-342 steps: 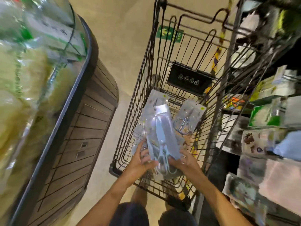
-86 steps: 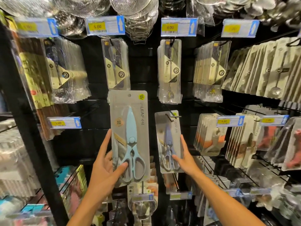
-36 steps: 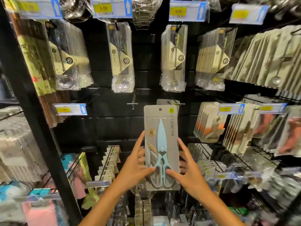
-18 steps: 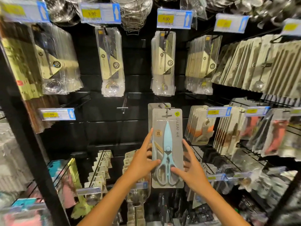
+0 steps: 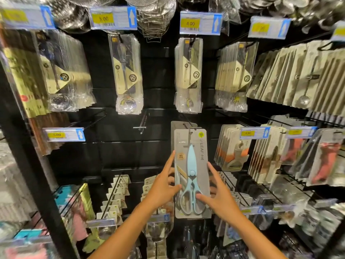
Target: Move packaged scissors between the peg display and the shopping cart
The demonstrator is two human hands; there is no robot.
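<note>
Packaged scissors (image 5: pixel 191 172), pale blue on a grey card, are held upright against the black peg display (image 5: pixel 156 101), directly in front of a second grey card (image 5: pixel 178 125) hanging on a peg. The card is pinched at its lower edges by the left hand (image 5: pixel 165 187) and the right hand (image 5: pixel 217 195), thumbs in front and fingers behind. An empty peg (image 5: pixel 142 124) is seen just to the left, under hanging packaged spoons (image 5: pixel 188 75).

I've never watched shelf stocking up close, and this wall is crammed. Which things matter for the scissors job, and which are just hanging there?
Part of the job:
- scissors pack, held at its lower sides by the left hand and right hand
- second pack on the peg behind it

Just hanging about:
- bagged spoons
- price tag
- bare peg
- peelers
</note>
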